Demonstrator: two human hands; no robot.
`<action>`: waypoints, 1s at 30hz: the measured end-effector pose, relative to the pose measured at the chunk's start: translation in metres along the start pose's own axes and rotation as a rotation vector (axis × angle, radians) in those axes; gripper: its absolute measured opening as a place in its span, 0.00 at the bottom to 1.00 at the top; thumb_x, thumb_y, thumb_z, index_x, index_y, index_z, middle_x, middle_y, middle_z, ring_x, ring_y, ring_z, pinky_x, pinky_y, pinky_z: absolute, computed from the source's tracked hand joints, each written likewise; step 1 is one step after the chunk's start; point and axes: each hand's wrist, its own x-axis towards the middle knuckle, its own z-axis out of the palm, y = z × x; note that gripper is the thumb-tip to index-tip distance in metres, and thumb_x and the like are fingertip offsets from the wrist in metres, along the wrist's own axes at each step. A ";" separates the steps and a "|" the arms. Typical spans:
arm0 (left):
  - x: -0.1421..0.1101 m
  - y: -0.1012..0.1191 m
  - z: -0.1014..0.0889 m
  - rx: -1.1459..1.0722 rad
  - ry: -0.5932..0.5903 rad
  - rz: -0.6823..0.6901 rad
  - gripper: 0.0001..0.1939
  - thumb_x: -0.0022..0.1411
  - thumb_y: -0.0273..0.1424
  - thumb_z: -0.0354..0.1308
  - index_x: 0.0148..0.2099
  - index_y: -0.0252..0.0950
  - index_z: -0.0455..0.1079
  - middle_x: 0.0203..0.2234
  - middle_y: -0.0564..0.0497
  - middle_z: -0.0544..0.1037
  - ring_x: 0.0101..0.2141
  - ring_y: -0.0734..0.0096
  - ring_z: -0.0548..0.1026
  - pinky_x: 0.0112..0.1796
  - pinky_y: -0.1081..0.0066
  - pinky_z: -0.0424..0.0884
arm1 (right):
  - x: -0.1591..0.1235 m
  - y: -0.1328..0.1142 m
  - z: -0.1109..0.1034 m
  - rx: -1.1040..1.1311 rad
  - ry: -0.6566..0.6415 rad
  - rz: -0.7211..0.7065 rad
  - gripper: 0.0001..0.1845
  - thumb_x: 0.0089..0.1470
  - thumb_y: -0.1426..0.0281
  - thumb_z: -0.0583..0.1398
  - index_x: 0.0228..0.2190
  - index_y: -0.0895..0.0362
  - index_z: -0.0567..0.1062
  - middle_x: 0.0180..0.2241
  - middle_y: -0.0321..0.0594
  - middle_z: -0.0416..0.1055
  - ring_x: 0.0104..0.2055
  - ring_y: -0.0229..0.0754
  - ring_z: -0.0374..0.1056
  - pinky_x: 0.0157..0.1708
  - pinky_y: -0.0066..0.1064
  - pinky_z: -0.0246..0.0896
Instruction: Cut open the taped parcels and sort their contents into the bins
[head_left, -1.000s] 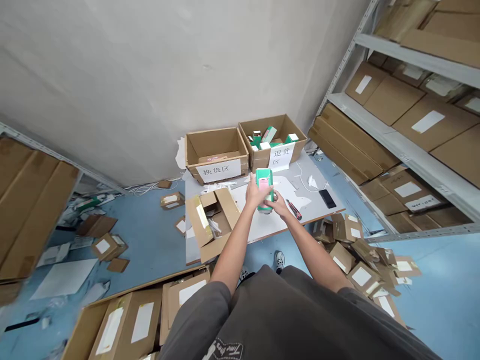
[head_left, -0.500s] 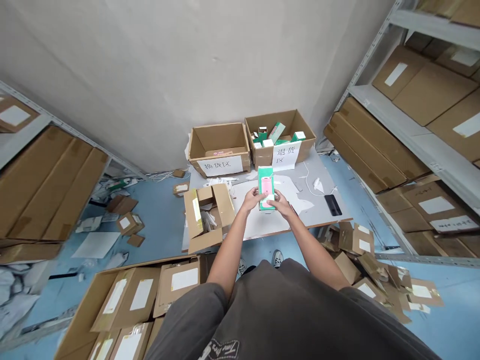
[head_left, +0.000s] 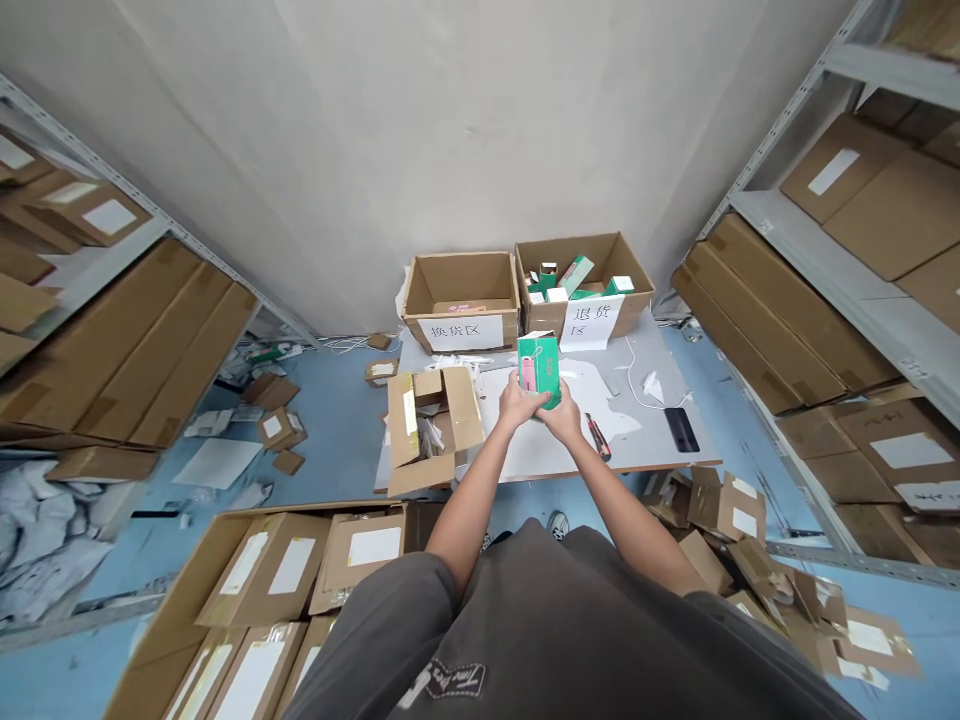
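Note:
Between my two hands is a green product box (head_left: pixel 541 365) with a pink picture on one face, held upright above the table. My left hand (head_left: pixel 519 403) wraps its lower left side, thumb across the front. On the lower right, my right hand (head_left: pixel 564 412) grips the same box. A utility knife (head_left: pixel 598 437) lies on the table just right of my right hand. To the left stands an opened carton (head_left: pixel 466 410) with its flaps spread and crumpled packing inside.
Behind are two labelled cartons, a left one (head_left: pixel 510 328) and a right one (head_left: pixel 634 310) with several green boxes. A phone (head_left: pixel 681 430) and cable lie at the table's right. Shelves (head_left: pixel 795 240) flank both sides. A big carton (head_left: pixel 169 620) of parcels stands front left.
Both hands have turned the green box so that a second green side shows beside the pink picture. The utility knife is now in plain sight. The whole view has shifted slightly.

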 end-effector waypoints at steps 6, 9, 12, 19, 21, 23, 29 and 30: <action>0.029 -0.026 0.002 -0.220 0.017 -0.027 0.46 0.38 0.35 0.82 0.60 0.40 0.69 0.47 0.42 0.83 0.50 0.47 0.80 0.53 0.56 0.72 | 0.013 0.020 0.012 0.298 -0.065 0.056 0.47 0.40 0.58 0.74 0.63 0.47 0.72 0.45 0.39 0.81 0.43 0.50 0.77 0.44 0.40 0.76; 0.043 -0.038 -0.003 -0.423 -0.088 -0.041 0.45 0.40 0.34 0.81 0.60 0.38 0.69 0.46 0.43 0.83 0.45 0.54 0.81 0.48 0.59 0.76 | 0.020 0.028 0.013 0.504 -0.132 0.123 0.50 0.36 0.55 0.76 0.61 0.51 0.73 0.48 0.43 0.80 0.46 0.50 0.77 0.47 0.41 0.76; 0.048 -0.046 -0.012 -0.609 -0.221 -0.004 0.46 0.41 0.36 0.81 0.62 0.37 0.68 0.46 0.44 0.83 0.44 0.60 0.82 0.48 0.61 0.77 | 0.024 0.029 0.008 0.651 -0.240 0.243 0.47 0.35 0.54 0.78 0.58 0.51 0.75 0.48 0.44 0.81 0.48 0.51 0.78 0.47 0.41 0.76; 0.041 -0.051 -0.013 -0.723 -0.361 0.101 0.51 0.41 0.45 0.81 0.64 0.36 0.68 0.51 0.40 0.82 0.49 0.56 0.81 0.53 0.59 0.75 | 0.021 0.015 0.004 0.751 -0.377 0.250 0.37 0.33 0.58 0.79 0.45 0.52 0.75 0.38 0.39 0.83 0.39 0.48 0.80 0.42 0.38 0.76; 0.040 -0.051 -0.013 -0.723 -0.398 0.116 0.51 0.40 0.45 0.82 0.64 0.36 0.69 0.51 0.41 0.82 0.50 0.56 0.81 0.54 0.58 0.74 | 0.019 0.014 0.005 0.739 -0.354 0.243 0.36 0.32 0.59 0.79 0.42 0.52 0.73 0.36 0.37 0.82 0.39 0.48 0.79 0.42 0.38 0.76; 0.040 -0.050 -0.014 -0.716 -0.433 0.122 0.51 0.41 0.46 0.82 0.65 0.37 0.69 0.51 0.41 0.82 0.50 0.56 0.81 0.54 0.58 0.74 | 0.019 0.015 0.007 0.722 -0.321 0.241 0.35 0.32 0.59 0.78 0.42 0.52 0.73 0.35 0.37 0.82 0.39 0.48 0.79 0.42 0.38 0.76; 0.029 -0.043 -0.010 -0.569 -0.185 0.011 0.53 0.41 0.44 0.83 0.67 0.39 0.67 0.52 0.42 0.78 0.46 0.60 0.80 0.50 0.61 0.75 | 0.022 0.020 0.014 0.587 -0.100 0.218 0.35 0.33 0.56 0.74 0.44 0.51 0.71 0.39 0.38 0.81 0.41 0.49 0.78 0.44 0.39 0.75; 0.025 -0.041 -0.007 -0.521 -0.136 -0.005 0.53 0.40 0.43 0.84 0.67 0.39 0.68 0.52 0.42 0.78 0.46 0.59 0.80 0.49 0.61 0.76 | 0.022 0.020 0.016 0.512 -0.051 0.194 0.34 0.34 0.56 0.73 0.44 0.51 0.71 0.39 0.38 0.81 0.42 0.49 0.77 0.44 0.39 0.74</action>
